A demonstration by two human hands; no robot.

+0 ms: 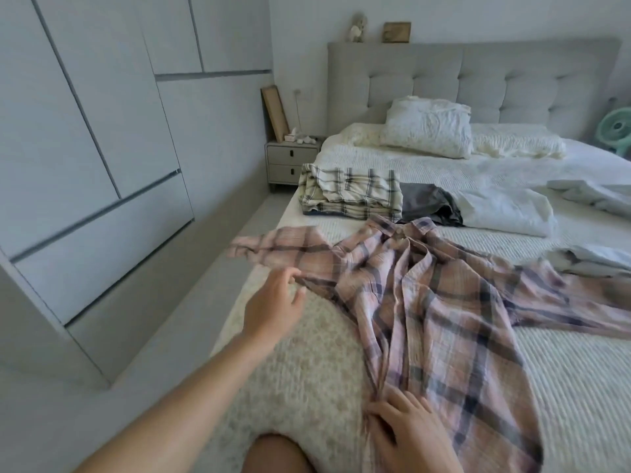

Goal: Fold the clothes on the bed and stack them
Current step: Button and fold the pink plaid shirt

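A pink plaid shirt [426, 302] is lying spread and rumpled across the near half of the bed [580, 387], collar toward the headboard, one sleeve reaching out over the bed's left edge and the other trailing off to the right. The left hand [273, 308] is pinching the lower edge of that left sleeve near the armpit, fingers curled on the cloth, while the right hand [406, 428] is gripping the hem at the near end of the shirt. The likely trouble from here is a crooked fold — the front is gathered into deep ridges down the middle, and if the sleeve is being brought over before those are smoothed, the creases will probably be trapped inside. The sleeve hanging past the mattress edge could also drag the shirt sideways once the hold loosens. The fabric is looking thin and crinkled, soft enough to slump rather than hold a line. Beyond it a folded plaid stack [351, 192] is sitting near the left edge, a dark grey garment [430, 203] is lying loose just beside the stack, and pale clothes [594, 196] are waiting unfolded further right.
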